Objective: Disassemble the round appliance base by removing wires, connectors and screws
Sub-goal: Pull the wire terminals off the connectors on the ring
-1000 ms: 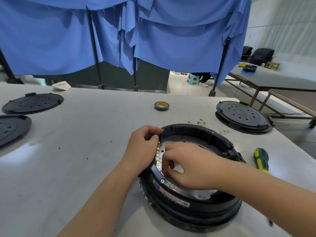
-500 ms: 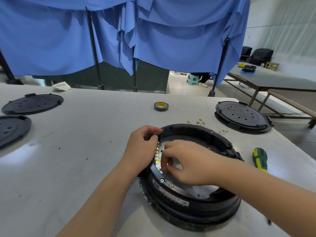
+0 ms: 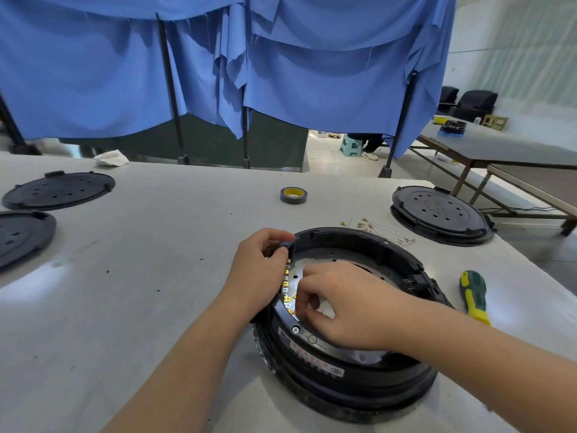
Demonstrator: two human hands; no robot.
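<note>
The round black appliance base [image 3: 359, 382] lies on the table in front of me, its silver inner plate showing. My left hand [image 3: 259, 270] grips the left rim, thumb over a black tab. My right hand [image 3: 340, 304] reaches inside and its fingertips pinch a small gold-and-white connector in the row of connectors [image 3: 285, 284] along the inner left wall. A bundle of thin removed wires with gold terminals [image 3: 379, 229] lies on the table behind the base.
A green-and-yellow screwdriver [image 3: 473, 295] lies right of the base. A closed black round unit [image 3: 440, 215] sits at the back right, a roll of tape [image 3: 293, 195] at the back centre, two black lids [image 3: 57, 190] at the far left.
My right hand has shifted slightly up and left along the connector row, fingers curling tighter. The left hand stays on the rim.
</note>
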